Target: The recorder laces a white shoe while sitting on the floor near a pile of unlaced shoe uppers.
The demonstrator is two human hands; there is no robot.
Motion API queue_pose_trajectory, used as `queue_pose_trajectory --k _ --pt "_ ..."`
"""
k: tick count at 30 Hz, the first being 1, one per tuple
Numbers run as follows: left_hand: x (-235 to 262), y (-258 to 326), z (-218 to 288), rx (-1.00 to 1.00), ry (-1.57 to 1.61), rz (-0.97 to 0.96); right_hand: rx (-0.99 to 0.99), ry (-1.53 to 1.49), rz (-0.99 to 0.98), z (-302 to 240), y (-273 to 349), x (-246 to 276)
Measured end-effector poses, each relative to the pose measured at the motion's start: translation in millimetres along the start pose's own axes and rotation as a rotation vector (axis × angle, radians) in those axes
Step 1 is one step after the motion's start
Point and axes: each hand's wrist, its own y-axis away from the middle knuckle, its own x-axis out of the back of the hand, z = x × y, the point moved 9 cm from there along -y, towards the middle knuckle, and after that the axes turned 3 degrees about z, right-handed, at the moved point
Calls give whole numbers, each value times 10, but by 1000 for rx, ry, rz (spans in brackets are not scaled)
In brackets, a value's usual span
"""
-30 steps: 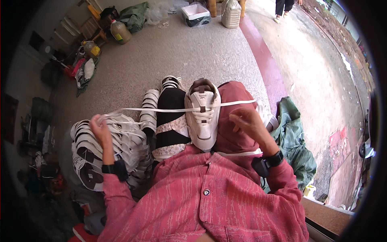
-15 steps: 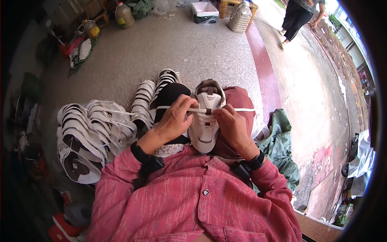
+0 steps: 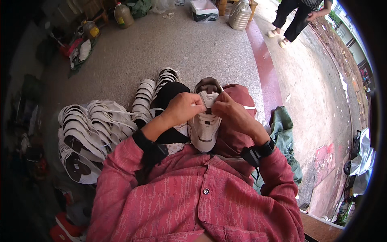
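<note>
A cream and beige sneaker (image 3: 204,133) sits between my knees, toe toward me, its brown-lined opening facing away. My left hand (image 3: 184,108) is closed at the left of the tongue, thumb and fingers pinched on the shoelace. Opposite it, my right hand (image 3: 236,115) pinches the lace near the upper eyelets. A white end of the shoelace (image 3: 250,107) trails over my right knee, which is covered in reddish-brown cloth. My fingers hide the lace crossing at the top of the tongue.
Rows of nested white sneakers (image 3: 82,137) lie to my left, with more stacked shoes (image 3: 143,101) beside my left knee. Green cloth (image 3: 284,133) lies at my right. Farther off are a plastic jug (image 3: 240,16), a white box (image 3: 204,10) and a person (image 3: 296,20) standing outside.
My hands have drawn inward to the tongue, and the lace that stretched sideways between them is mostly hidden. The person outside has shifted slightly left.
</note>
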Motion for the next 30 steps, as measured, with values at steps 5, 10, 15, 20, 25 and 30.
queue_pose_trajectory --k 5,10,15,20,25,30 --pt "-64 -66 -186 237 181 -93 -126 366 282 -13 46 108" --pt "-20 316 -575 615 848 -275 -513 -121 243 469 471 11" --pt "797 901 -948 316 1561 48 -744 -1307 351 699 644 -313" --pt "1545 1614 -1295 185 1632 263 -559 -1739 447 671 501 -225" --pt "1845 2291 -1830 566 871 667 -470 -1346 812 898 931 427" --pt "1784 2274 -1969 430 865 973 -511 -1356 977 1287 1686 818"
